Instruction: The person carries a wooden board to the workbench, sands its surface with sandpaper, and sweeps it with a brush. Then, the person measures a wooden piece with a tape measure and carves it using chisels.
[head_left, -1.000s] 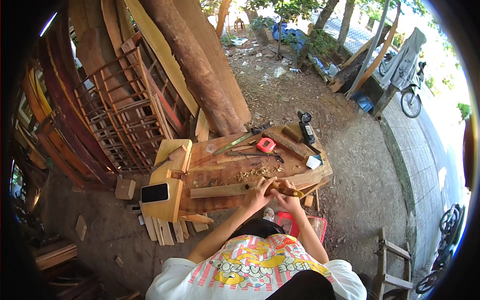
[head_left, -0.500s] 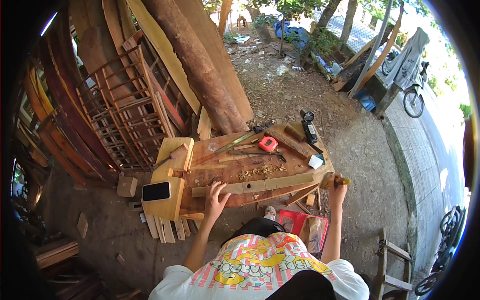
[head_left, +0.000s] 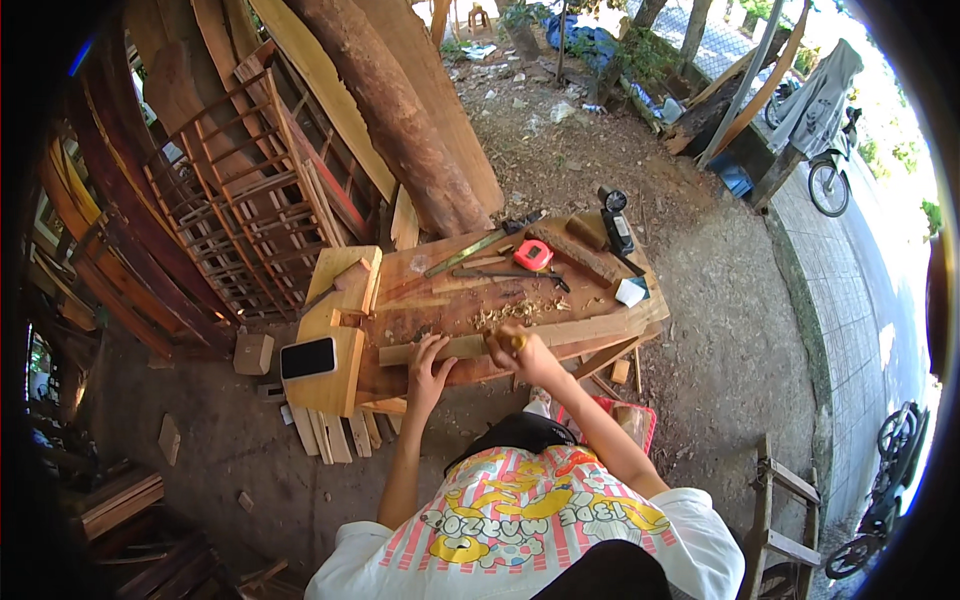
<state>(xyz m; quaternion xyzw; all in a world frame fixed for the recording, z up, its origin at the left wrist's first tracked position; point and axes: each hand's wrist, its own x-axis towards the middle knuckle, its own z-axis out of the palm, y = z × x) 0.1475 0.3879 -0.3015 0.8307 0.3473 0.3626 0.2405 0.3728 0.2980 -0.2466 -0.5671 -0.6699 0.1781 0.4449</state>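
Wood shavings (head_left: 515, 312) lie just beyond the wooden strip (head_left: 463, 347), a red tape measure (head_left: 533, 255) behind them. Workbench (head_left: 410, 310) surface shows left of the shavings; the strip lies along its near edge, long axis left-right, right end slightly farther away. The right hand (head_left: 527, 357) clutches a brown tool (head_left: 517, 342) over it; the left hand (head_left: 428, 368) touches its left part, grip unclear.

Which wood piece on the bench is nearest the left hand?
The long strip along the bench's near edge, under the left hand; the brown block and short stub lie farther back, past the shavings.
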